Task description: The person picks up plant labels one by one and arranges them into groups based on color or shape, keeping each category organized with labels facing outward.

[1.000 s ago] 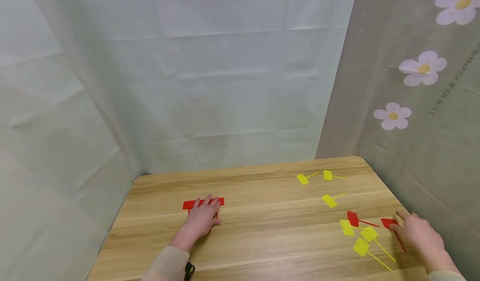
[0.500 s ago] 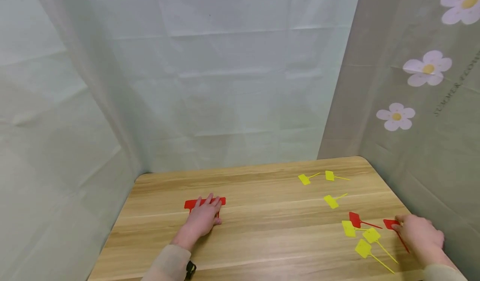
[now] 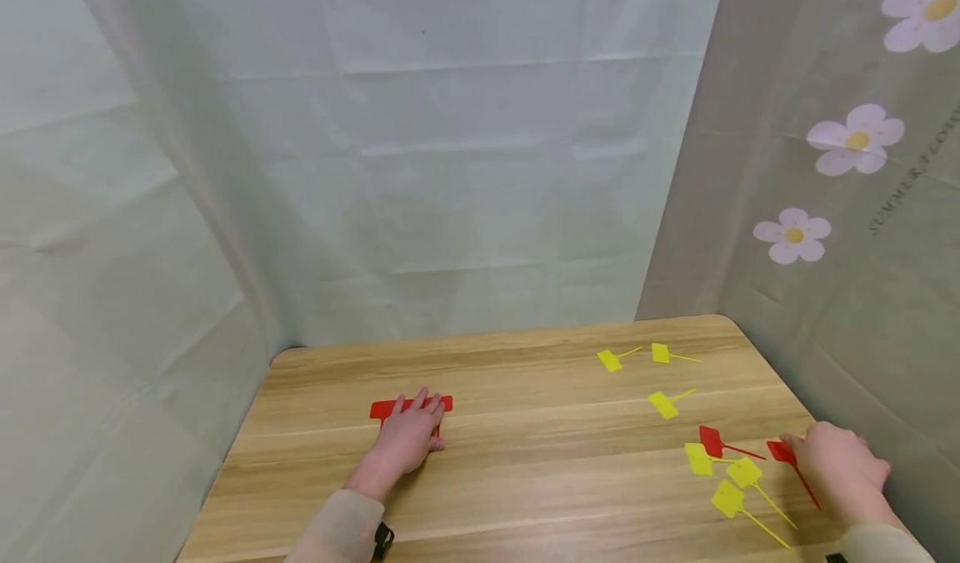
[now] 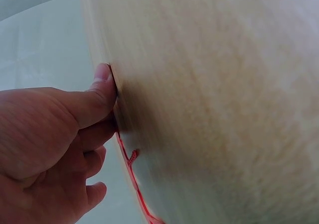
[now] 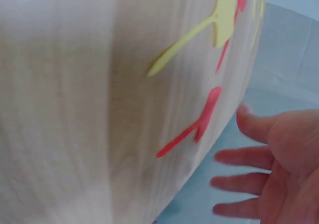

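On worktop [image 3: 525, 429]: left hand [image 3: 405, 436] at 9 o'clock, grip flat, pinning red tags [image 3: 411, 404] steady; right hand [image 3: 842, 470] at 4 o'clock, fingers relaxed, beside loose red tag [image 3: 782, 451]; yellow tags [image 3: 663, 403] scattered nearby.

Open middle, crowded right edge, cloth on three sides.

The bench [image 3: 525, 454] has a wide bare band between the left hand [image 3: 405, 438], which lies flat on a red tag [image 3: 411, 405], and the tags at the right; a hand could pass there freely. Three yellow tags [image 3: 652, 371] lie spread toward the far right corner with gaps between them. Nearer, a red tag [image 3: 712, 441] and more yellow tags [image 3: 720, 475] lie close together just beside the right hand [image 3: 840, 467]. A flowered curtain [image 3: 847, 238] hangs close along the right edge, and a pale sheet [image 3: 450, 171] closes the back and left.
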{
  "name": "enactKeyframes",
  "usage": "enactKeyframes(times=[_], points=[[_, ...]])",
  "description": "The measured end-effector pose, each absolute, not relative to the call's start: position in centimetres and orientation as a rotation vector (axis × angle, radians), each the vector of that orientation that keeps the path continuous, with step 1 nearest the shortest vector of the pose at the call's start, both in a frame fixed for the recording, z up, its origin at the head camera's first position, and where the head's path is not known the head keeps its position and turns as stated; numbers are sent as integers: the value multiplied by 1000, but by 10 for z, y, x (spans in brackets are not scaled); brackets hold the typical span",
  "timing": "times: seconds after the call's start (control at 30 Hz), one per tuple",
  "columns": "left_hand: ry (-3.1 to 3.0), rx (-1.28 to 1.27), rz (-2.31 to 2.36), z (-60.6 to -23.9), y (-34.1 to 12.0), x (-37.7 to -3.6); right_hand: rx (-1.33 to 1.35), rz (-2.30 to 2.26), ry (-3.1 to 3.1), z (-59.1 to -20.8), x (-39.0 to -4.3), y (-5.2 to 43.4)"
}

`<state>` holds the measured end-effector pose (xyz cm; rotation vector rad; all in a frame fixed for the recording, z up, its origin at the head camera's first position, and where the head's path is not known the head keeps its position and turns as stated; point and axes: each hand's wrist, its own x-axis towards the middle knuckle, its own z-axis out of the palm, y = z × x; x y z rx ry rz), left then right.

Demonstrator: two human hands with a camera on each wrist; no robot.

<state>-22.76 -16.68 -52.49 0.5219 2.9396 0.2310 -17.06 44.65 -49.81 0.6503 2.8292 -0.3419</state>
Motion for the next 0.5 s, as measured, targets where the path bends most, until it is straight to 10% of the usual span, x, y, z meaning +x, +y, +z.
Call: enactKeyframes(times=[0.5], points=[[2945,517,235,-524,-165,-227,794,-320,2722,-502,-183,437]])
